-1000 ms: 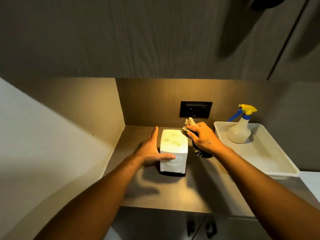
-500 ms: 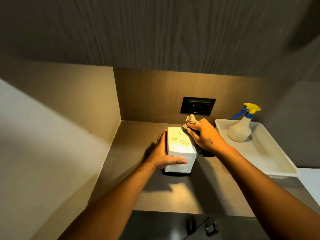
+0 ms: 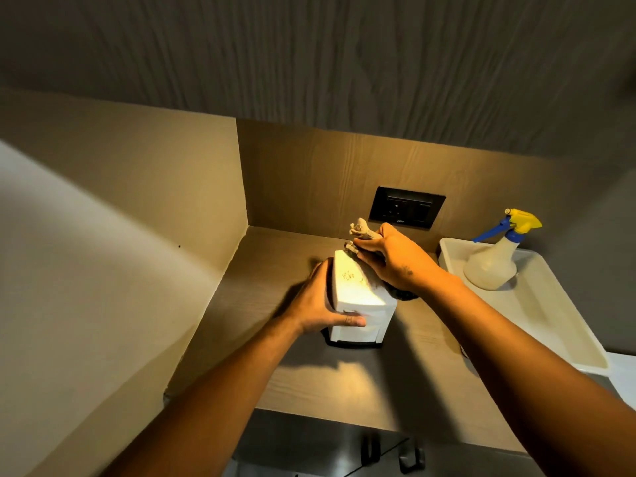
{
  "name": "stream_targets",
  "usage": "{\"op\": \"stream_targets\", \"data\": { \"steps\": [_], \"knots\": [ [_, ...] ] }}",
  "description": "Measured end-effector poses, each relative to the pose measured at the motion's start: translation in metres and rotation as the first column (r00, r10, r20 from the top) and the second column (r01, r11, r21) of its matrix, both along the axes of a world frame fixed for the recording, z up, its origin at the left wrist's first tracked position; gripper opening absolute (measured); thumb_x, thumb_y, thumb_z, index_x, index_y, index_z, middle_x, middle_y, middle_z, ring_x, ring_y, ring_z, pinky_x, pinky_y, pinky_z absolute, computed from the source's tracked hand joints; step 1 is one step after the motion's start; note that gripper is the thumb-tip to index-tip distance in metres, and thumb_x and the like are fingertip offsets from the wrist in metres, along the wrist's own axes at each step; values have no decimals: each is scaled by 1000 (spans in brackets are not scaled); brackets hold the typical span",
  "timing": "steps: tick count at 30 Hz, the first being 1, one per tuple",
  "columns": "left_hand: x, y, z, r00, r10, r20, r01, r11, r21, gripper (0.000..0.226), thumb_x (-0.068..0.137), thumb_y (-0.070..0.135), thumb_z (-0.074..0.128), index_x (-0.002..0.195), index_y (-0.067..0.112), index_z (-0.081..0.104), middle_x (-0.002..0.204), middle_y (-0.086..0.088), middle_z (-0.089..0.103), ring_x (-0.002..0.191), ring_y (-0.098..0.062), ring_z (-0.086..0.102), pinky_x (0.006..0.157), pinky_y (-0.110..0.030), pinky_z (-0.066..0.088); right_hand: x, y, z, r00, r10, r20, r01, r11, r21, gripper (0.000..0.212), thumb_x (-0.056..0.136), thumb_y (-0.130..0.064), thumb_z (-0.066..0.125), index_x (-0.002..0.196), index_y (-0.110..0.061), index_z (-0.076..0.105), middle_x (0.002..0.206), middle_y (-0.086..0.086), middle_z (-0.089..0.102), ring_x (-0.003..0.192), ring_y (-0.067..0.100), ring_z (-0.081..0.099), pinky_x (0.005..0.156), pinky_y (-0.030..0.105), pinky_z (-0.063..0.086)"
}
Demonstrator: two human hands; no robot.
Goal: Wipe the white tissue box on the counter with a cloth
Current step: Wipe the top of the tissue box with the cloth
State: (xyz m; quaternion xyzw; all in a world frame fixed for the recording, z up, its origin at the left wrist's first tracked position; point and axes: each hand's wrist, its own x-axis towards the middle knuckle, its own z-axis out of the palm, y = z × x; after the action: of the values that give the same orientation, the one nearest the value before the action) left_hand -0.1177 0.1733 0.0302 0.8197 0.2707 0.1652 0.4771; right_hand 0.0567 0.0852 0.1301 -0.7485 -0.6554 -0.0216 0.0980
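The white tissue box (image 3: 354,292) stands on the grey-brown counter (image 3: 344,383), tilted a little to the left. My left hand (image 3: 318,302) grips its left side, thumb across the front face. My right hand (image 3: 395,258) presses a crumpled beige cloth (image 3: 361,230) against the box's upper right side. Most of the cloth is hidden under my fingers; a darker part shows below the palm.
A white tray (image 3: 550,318) lies on the counter at the right with a spray bottle (image 3: 495,259) with a yellow and blue head in it. A black wall socket (image 3: 406,208) sits behind the box. Walls close the counter at left and back; cabinet handles (image 3: 409,456) show below.
The left hand closed tighter on the box and tipped it leftward. The right hand with the cloth slid along the box's top right side. The view shifted downward.
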Motion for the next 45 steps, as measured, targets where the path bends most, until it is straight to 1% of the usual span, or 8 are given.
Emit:
{"op": "stream_targets", "data": {
  "steps": [3,9,17,22,29,37,42,45],
  "knots": [
    [1,-1,0,1000,-5,-4,5,1000,-6,134,46,63,98,156,35,26,152,6,48,136,-15,50,109,-37,48,6,-9,-8,996,93,-4,-93,996,1,41,95,-38,47,135,-30,50,102,6,47,85,15,41,60,16,28],
    [3,-3,1,1000,10,-16,-10,1000,-9,130,47,61,99,153,36,27,152,5,50,136,-18,52,110,-44,50,12,5,-4,988,61,-140,-59,998,16,39,94,-30,52,132,-21,55,129,12,49,114,27,47,85,25,35],
    [4,-3,0,1000,1,-14,-1,1000,-14,136,46,66,95,156,36,23,154,4,47,139,-18,48,112,-48,48,15,-8,-3,979,180,-100,-182,983,-14,43,94,-24,53,137,-22,49,133,14,51,116,29,52,87,22,40],
    [4,-2,-5,1000,13,10,-12,999,-36,133,48,57,100,155,36,25,155,6,47,141,-14,47,114,-44,46,2,5,3,946,82,-314,-98,995,-36,72,95,-24,52,151,-27,7,145,11,43,128,29,46,102,39,40],
    [5,-3,-3,1000,-4,8,4,999,-51,134,50,50,101,158,26,26,157,0,45,143,-17,44,118,-47,42,5,0,0,970,134,-205,-138,990,-6,44,96,-22,50,139,-15,44,134,9,55,119,26,53,92,27,42],
    [4,-3,-4,999,13,-50,-13,1000,-10,129,46,63,97,152,28,32,148,1,52,134,-19,52,111,-45,48,-1,-13,4,953,261,-154,-271,961,-48,47,97,-23,48,143,-18,39,148,7,43,132,25,43,105,32,37],
    [5,-1,-2,999,-7,-37,6,1000,-15,137,45,61,97,157,25,25,156,-1,46,141,-20,46,116,-48,44,2,-2,5,973,137,-184,-146,989,-34,46,97,-19,49,141,-15,40,145,9,46,131,29,45,101,27,35],
    [4,0,-5,998,7,-69,-7,1000,-9,136,40,72,94,151,26,32,147,0,51,134,-18,52,111,-48,48,-10,2,5,969,186,-165,-195,980,-44,46,98,-22,46,143,-17,39,148,7,42,133,28,42,105,32,35]
  ]
}}
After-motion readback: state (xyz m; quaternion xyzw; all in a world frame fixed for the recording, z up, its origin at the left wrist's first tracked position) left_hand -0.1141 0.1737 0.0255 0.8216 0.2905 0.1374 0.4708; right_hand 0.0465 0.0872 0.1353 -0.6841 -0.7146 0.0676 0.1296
